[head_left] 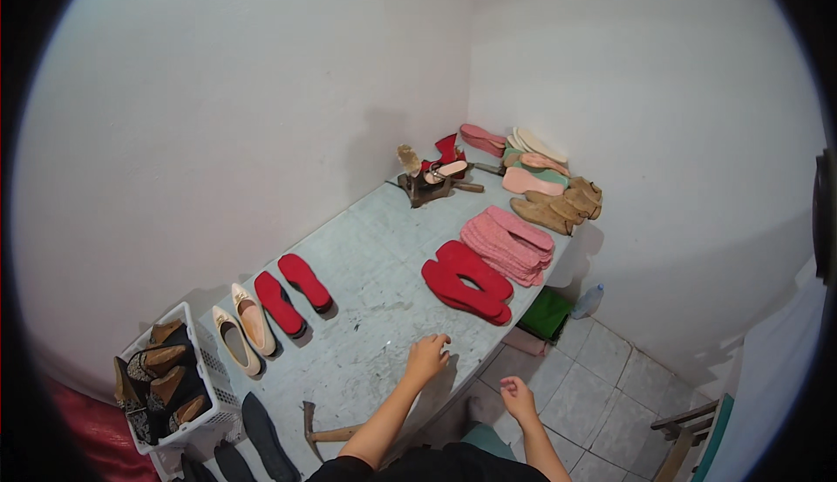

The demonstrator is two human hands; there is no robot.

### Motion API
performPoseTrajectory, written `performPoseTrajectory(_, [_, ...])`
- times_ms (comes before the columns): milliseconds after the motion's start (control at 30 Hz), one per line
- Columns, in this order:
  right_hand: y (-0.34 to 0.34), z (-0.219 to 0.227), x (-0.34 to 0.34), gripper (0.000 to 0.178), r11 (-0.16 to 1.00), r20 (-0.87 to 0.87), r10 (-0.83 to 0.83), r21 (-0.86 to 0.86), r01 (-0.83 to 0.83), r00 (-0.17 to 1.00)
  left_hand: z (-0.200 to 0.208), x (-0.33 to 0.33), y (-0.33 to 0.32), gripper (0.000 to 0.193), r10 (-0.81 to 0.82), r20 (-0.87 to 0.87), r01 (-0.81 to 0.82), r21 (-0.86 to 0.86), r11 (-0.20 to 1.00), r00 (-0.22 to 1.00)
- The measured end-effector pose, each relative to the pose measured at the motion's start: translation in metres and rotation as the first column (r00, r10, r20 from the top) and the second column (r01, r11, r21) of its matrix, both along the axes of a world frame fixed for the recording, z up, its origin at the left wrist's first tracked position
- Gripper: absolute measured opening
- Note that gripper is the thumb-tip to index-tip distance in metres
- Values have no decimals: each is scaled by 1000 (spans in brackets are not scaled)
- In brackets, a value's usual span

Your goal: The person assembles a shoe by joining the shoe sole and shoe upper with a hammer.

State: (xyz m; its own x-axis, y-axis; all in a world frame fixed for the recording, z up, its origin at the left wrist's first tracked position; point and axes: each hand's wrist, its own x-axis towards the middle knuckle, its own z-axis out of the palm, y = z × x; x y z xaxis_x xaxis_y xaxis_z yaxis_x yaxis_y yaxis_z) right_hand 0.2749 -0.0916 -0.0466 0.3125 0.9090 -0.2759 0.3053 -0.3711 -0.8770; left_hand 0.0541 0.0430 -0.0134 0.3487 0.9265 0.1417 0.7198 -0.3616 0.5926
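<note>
My left hand (pixel 426 358) is over the near part of the table, fingers loosely bent and apart, holding nothing. Off the table's edge, in front of my body, my right hand (pixel 518 397) is empty too, its fingers lightly curled but apart. The pieces nearest the hands are red shoe insoles (pixel 462 260), lying in a loose stack just beyond my left hand. Behind them is a pile of pink insoles (pixel 506 242). A hammer (pixel 336 434) lies beside my left forearm, which covers the end of its handle.
On the table's left are red-topped soles (pixel 280 304), cream flat shoes (pixel 253 321), black soles (pixel 265 438) and a white basket (pixel 214 377) of shoes. A metal shoe stand (pixel 423 190) and tan shoe pieces (pixel 545 212) sit at the far end. A plastic bottle (pixel 588 301) stands beyond the table's right edge.
</note>
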Motion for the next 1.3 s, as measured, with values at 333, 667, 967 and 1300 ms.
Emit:
performPoseTrajectory(333, [154,43,43,29,820,386,231,417,-392,893,-33,87,124,37,57,-357,105,417,903,932])
performPoseTrajectory(667, [212,31,42,67,742,636,368,239,-627,678,-13,93,132,27,-44,-517,216,277,936,855])
performPoseTrajectory(967, [223,26,5,68,746,635,539,-54,-664,554,2,92,120,16,17,-290,113,425,898,957])
performPoseTrajectory(1300, [219,28,-20,30,596,-770,600,248,-764,219,6,48,53,59,672,684,-804,-211,556,285])
